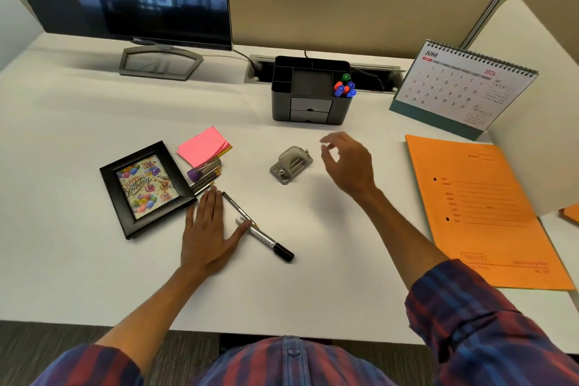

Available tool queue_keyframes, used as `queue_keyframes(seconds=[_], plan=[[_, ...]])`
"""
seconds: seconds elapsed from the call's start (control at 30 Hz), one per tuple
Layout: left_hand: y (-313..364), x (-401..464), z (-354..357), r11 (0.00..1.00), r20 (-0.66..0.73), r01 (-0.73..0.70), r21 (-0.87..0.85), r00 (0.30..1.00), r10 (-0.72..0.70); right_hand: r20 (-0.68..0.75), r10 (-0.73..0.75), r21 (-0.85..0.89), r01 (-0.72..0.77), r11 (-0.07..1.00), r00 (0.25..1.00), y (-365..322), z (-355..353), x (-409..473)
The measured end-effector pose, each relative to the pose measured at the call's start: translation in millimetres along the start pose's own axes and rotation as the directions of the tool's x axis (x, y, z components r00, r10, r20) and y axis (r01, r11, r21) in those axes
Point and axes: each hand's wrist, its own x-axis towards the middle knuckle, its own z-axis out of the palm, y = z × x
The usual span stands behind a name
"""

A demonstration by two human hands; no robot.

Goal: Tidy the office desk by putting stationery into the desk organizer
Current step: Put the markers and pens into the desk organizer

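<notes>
Right hand (346, 163) hovers w/ fingers loosely apart beside the hole punch (291, 164) mid-desk, left hand (208, 230) flat by the marker (264, 238); punch looks heavy, rigid: grip across body.

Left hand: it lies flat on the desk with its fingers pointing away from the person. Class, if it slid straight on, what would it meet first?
Probably the bundle of pencils just beyond the left hand's fingertips, with the pink sticky notes behind it.
</notes>
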Motion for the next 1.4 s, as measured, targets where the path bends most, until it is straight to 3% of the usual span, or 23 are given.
queue_keyframes(seconds=[0.23, 0.4, 0.77, 0.97, 1.07, 1.17, 1.23, 1.4], plan=[[0, 0, 0, 1.0, -0.007, -0.001, 0.007, 1.0, 0.002, 0.197, 0.107, -0.018, -0.106, 0.994, 0.974, -20, 17, -53], [0, 0, 0, 1.0, -0.008, -0.006, 0.016, 1.0, 0.007, 0.423, 0.128, 0.018, -0.15, 0.989, 0.897, -37, 22, -80], [-1, 0, 1, 1.0, -0.011, -0.009, 0.006, 1.0, 0.009, 0.622, -0.044, 0.092, -0.017, 0.996, 0.782, -72, 31, -105], [-3, 0, 2, 1.0, -0.008, -0.012, 0.016, 1.0, 0.012, 0.65, 0.01, 0.054, -0.059, 0.997, 0.76, -77, 34, -99], [-3, 0, 2, 1.0, -0.008, -0.011, 0.014, 1.0, 0.012, 0.659, 0.06, 0.089, -0.158, 0.983, 0.749, -74, 30, -95], [-2, 0, 2, 1.0, -0.013, -0.009, 0.006, 1.0, 0.009, 0.652, 0.086, 0.211, -0.289, 0.934, 0.753, -68, 26, -89], [-3, 0, 2, 1.0, -0.007, -0.006, 0.009, 1.0, 0.006, 0.594, 0.108, 0.333, -0.365, 0.87, 0.797, -65, 23, -82], [-1, 0, 0, 1.0, -0.006, -0.003, 0.011, 1.0, 0.003, 0.456, 0.199, 0.52, -0.441, 0.731, 0.868, -60, 11, -57]])
